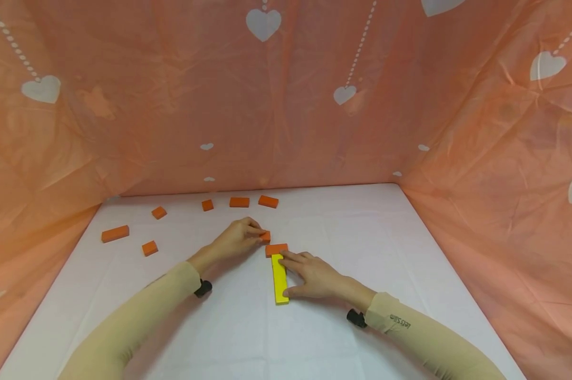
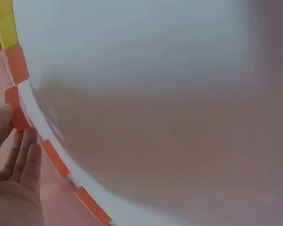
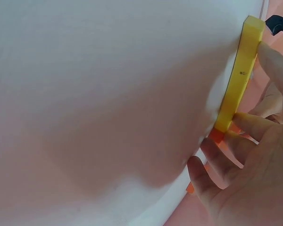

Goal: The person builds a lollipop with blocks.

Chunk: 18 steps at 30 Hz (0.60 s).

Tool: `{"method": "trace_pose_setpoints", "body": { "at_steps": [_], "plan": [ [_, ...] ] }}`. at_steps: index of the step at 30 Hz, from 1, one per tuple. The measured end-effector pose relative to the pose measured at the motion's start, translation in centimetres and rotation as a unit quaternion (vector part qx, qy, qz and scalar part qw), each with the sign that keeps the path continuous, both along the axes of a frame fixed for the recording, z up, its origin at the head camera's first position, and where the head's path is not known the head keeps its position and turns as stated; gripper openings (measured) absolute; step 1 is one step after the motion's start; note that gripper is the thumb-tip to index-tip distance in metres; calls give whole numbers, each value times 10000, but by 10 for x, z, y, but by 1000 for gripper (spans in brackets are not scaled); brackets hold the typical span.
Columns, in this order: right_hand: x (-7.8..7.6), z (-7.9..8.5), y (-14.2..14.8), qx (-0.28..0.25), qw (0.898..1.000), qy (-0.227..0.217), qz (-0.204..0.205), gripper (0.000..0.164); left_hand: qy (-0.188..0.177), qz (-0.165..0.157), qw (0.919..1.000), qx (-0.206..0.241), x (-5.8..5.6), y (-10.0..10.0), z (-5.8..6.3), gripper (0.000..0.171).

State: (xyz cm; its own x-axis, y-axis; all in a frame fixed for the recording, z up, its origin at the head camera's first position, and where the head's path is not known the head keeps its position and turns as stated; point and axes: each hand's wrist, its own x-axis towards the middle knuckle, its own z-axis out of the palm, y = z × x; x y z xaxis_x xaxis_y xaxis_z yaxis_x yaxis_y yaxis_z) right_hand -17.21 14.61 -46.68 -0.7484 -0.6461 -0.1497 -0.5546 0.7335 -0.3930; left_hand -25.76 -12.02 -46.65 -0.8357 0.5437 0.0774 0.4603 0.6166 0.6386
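My left hand (image 1: 237,238) pinches a small orange block (image 1: 265,237) between thumb and fingertips, just beyond another orange block (image 1: 277,249). That second block lies crosswise at the far end of a long yellow block (image 1: 279,279). In the left wrist view a narrow gap shows between the pinched orange block (image 2: 17,108) and the one beside the yellow. My right hand (image 1: 316,277) is spread along the yellow block's right side, thumb by the near end and index finger by the far end. Seen from the right wrist, its fingers are extended against the yellow block (image 3: 238,77).
Along the back of the white table (image 1: 352,227) lie orange blocks, including a long one (image 1: 268,201), another (image 1: 240,202) and a small one (image 1: 207,205). More orange blocks (image 1: 115,234) are scattered at the left. Orange cloth (image 1: 290,116) with white hearts hangs behind and at both sides.
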Motion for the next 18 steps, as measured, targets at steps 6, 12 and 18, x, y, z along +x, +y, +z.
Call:
{"method": "trace_pose_setpoints", "body": {
  "at_steps": [6,12,18],
  "plan": [
    [-1,0,0,32,10000,-17,55,80,63,-102,9996,-246,-1,6,-3,27],
    [-2,0,1,5,10000,-64,61,79,-21,-63,9989,-460,0,10,-3,29],
    [-1,0,1,45,10000,18,46,80,-40,-61,9985,-535,0,12,-2,29]
  ]
}}
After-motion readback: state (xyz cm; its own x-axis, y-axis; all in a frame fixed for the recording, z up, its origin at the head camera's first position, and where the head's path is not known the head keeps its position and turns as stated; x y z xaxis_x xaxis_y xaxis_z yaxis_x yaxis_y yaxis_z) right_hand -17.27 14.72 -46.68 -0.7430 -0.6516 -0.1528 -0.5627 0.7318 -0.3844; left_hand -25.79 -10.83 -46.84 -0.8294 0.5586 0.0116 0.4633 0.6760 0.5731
